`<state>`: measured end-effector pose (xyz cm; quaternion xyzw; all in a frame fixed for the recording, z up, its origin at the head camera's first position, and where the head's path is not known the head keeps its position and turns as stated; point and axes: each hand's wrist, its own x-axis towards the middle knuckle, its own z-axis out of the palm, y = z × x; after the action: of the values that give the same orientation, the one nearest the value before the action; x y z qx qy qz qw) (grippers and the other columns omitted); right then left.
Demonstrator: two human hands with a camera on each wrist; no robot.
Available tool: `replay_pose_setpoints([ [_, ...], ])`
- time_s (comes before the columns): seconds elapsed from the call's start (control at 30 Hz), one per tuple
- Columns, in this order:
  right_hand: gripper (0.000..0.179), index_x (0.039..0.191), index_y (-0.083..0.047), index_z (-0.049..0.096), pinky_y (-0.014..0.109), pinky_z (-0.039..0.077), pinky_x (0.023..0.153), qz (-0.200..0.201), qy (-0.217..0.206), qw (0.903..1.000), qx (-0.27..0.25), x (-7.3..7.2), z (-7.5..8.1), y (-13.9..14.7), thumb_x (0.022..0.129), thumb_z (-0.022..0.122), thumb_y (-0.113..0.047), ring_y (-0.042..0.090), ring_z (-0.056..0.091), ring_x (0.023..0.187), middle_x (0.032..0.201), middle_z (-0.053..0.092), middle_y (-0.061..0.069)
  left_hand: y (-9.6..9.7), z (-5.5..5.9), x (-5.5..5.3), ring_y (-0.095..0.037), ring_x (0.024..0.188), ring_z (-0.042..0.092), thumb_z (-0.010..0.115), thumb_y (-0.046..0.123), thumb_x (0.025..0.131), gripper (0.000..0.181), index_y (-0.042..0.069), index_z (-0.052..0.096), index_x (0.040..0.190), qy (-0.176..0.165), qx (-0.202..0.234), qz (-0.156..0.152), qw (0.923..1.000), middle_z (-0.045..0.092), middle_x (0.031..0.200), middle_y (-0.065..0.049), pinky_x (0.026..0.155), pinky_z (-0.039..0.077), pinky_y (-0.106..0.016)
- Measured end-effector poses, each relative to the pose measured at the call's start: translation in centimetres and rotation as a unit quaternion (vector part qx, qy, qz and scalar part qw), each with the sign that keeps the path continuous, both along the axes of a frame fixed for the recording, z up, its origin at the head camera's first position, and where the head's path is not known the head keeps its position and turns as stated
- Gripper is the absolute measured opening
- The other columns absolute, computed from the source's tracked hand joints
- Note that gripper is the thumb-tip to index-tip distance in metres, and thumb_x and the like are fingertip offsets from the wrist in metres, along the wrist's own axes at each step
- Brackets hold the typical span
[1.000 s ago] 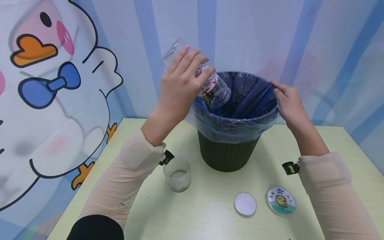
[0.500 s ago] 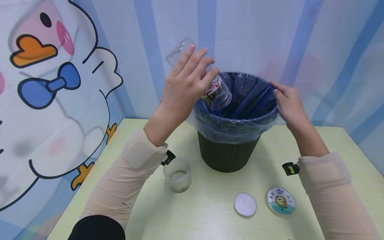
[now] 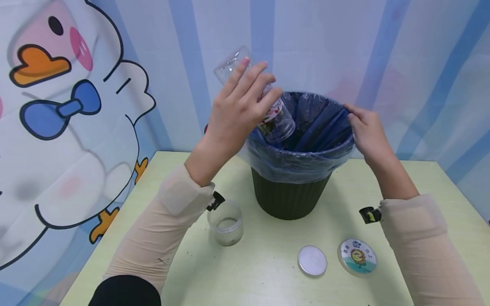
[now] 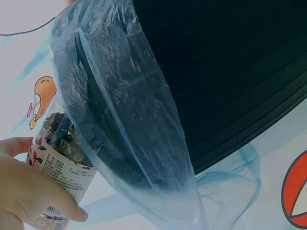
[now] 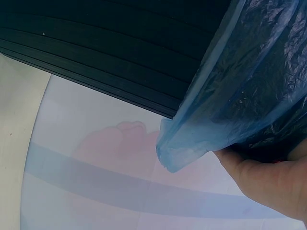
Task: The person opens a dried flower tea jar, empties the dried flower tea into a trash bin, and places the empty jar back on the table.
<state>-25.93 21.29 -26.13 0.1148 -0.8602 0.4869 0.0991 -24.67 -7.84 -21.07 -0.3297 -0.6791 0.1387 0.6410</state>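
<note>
A clear plastic jar (image 3: 279,127) with a floral label is tilted, its open mouth pointing down into the trash can (image 3: 292,195). My left hand (image 3: 239,106) grips the jar around its middle. In the left wrist view dark dried bits (image 4: 64,139) show inside the jar (image 4: 67,172), near its mouth. A blue plastic liner (image 3: 298,161) covers the can's rim and folds over the outside. At the rim's right side my right hand (image 3: 367,129) pinches the liner and edge; in the right wrist view the thumb (image 5: 240,167) lies against the liner (image 5: 240,105).
A clear open tub (image 3: 226,227) stands on the pale green table (image 3: 268,280), left of the can. A small silver lid (image 3: 312,261) and a round lid with a sunflower print (image 3: 357,257) lie at the front right. A patterned cloth (image 3: 317,42) hangs behind.
My left hand and the jar have shifted slightly right, with the jar tilted a little more steeply. The right hand stays at the can's rim.
</note>
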Motion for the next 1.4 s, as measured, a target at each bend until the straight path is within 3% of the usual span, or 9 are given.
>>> replay_pose_setpoints([
  [0.27, 0.046, 0.150, 0.006, 0.034, 0.022, 0.030, 0.041, -0.002, 0.008, 1.0000, 0.005, -0.2, 0.0, -0.1, 0.109, 0.027, -0.013, 0.004, 0.024, 0.039, 0.064, 0.033, -0.001, 0.4, -0.1, 0.3, -0.022, 0.123, 0.055, 0.047, -0.004, 0.102, 0.036, 0.020, 0.074, 0.108, 0.009, 0.039, 0.028, 0.9988, 0.067, 0.117, -0.003, 0.116, 0.028, -0.035],
  [0.43, 0.047, 0.151, 0.006, 0.034, 0.022, 0.030, 0.041, -0.002, 0.004, 1.0000, 0.005, -0.3, 0.0, 0.0, 0.109, 0.027, -0.013, 0.005, 0.024, 0.039, 0.055, 0.027, -0.007, 0.6, -0.1, 0.5, -0.022, 0.114, 0.057, 0.047, 0.000, 0.103, 0.037, 0.023, 0.074, 0.114, 0.002, 0.074, 0.054, 0.9958, 0.067, 0.116, -0.001, 0.102, 0.037, -0.038],
  [0.6, 0.046, 0.150, 0.007, 0.035, 0.022, 0.030, 0.041, -0.003, 0.009, 0.9999, 0.006, -0.2, 0.0, -0.1, 0.108, 0.027, -0.012, 0.004, 0.025, 0.039, 0.058, 0.029, -0.006, 0.4, -0.3, 1.1, -0.025, 0.112, 0.055, 0.044, 0.005, 0.104, 0.037, 0.023, 0.071, 0.123, -0.082, 0.103, 0.069, 0.9889, 0.065, 0.119, -0.003, 0.096, 0.038, -0.043],
  [0.7, 0.046, 0.150, 0.006, 0.034, 0.022, 0.030, 0.041, -0.004, 0.006, 1.0000, 0.007, -0.2, 0.0, -0.1, 0.109, 0.027, -0.012, 0.005, 0.025, 0.039, 0.057, 0.029, -0.006, 0.2, -0.3, 1.6, -0.028, 0.113, 0.053, 0.062, 0.015, 0.097, 0.034, 0.021, 0.067, 0.129, -0.155, 0.118, 0.063, 0.9789, 0.063, 0.122, -0.006, 0.095, 0.039, -0.046],
  [0.83, 0.047, 0.151, 0.005, 0.034, 0.023, 0.030, 0.041, -0.005, 0.001, 1.0000, 0.008, -0.1, -0.1, 0.0, 0.109, 0.027, -0.013, 0.005, 0.024, 0.039, 0.056, 0.028, -0.006, 0.0, -0.2, 1.9, -0.030, 0.113, 0.052, 0.081, 0.027, 0.081, 0.057, 0.019, 0.062, 0.134, -0.213, 0.129, 0.060, 0.9666, 0.062, 0.125, -0.008, 0.092, 0.041, -0.046],
  [1.17, 0.047, 0.152, 0.003, 0.033, 0.024, 0.031, 0.042, -0.002, -0.001, 0.9999, 0.011, 0.2, 0.0, 0.0, 0.109, 0.026, -0.016, 0.007, 0.025, 0.040, 0.059, 0.031, -0.003, 0.1, -0.5, 1.8, -0.030, 0.105, 0.059, 0.084, 0.043, 0.078, 0.066, 0.015, 0.063, 0.134, -0.215, 0.142, 0.051, 0.9649, 0.065, 0.118, -0.008, 0.084, 0.052, -0.044],
  [1.4, 0.047, 0.152, 0.004, 0.033, 0.023, 0.030, 0.042, 0.000, -0.001, 1.0000, 0.006, 0.1, 0.1, -0.1, 0.109, 0.026, -0.015, 0.006, 0.024, 0.040, 0.055, 0.028, -0.007, 0.1, -0.5, 1.7, -0.030, 0.106, 0.058, 0.084, 0.032, 0.079, 0.059, 0.015, 0.065, 0.132, -0.217, 0.146, 0.034, 0.9647, 0.066, 0.119, -0.009, 0.084, 0.052, -0.044],
])
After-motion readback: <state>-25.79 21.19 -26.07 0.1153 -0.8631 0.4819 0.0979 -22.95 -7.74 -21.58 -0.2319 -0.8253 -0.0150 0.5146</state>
